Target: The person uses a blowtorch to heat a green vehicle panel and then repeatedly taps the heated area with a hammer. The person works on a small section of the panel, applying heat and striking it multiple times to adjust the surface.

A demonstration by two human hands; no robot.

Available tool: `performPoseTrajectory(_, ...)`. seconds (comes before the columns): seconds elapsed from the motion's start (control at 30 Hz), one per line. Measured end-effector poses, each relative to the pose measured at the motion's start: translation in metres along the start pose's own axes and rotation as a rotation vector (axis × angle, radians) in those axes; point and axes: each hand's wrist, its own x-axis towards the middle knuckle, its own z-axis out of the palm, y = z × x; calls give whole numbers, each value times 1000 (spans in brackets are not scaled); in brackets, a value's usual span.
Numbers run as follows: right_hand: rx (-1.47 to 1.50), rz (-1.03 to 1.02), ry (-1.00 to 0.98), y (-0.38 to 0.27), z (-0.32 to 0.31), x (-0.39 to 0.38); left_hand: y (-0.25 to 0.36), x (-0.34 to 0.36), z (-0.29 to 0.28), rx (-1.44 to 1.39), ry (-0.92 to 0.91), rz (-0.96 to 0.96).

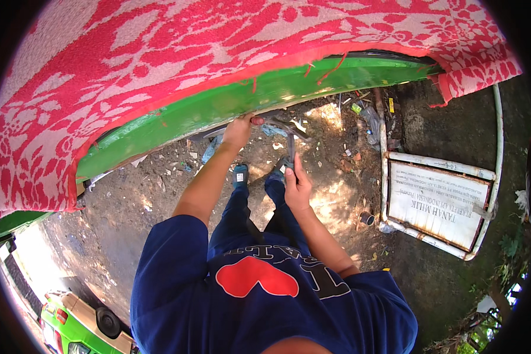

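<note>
My left hand (238, 132) is closed beside the lower edge of a green panel (218, 115), its thumb side toward the right. A dark, flat strip (211, 133) shows just left of this hand, and what the fingers hold is not clear. In my right hand (299, 184) is the upright handle of a hammer (290, 144). Its dark head lies close to the panel's edge, right of my left hand. A red-and-pink patterned cloth (206, 53) covers the panel's top, with loose red threads along its hem.
Beneath is dirt ground (177, 156) with scattered scraps and crumpled plastic (370, 125). To the right, a white metal frame holds a sign board (433, 203). A green-and-beige vehicle (79, 321) stands at the lower left. My shoes (241, 174) are below my hands.
</note>
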Motion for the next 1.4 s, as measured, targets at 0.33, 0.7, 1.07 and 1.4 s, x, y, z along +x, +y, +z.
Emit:
performPoseTrajectory(0.33,-54,-176,132,9,-11,9,-18,-1,10,17,19,56)
performPoseTrajectory(0.7,-151,-17,-131,-8,-2,42,-10,1,11,32,6,-35)
performPoseTrajectory(1.07,241,242,39,-35,-37,27,-7,-53,23,-138,165,-59)
performPoseTrajectory(1.4,254,326,17,-15,-62,10,-47,-91,16,-536,226,-31)
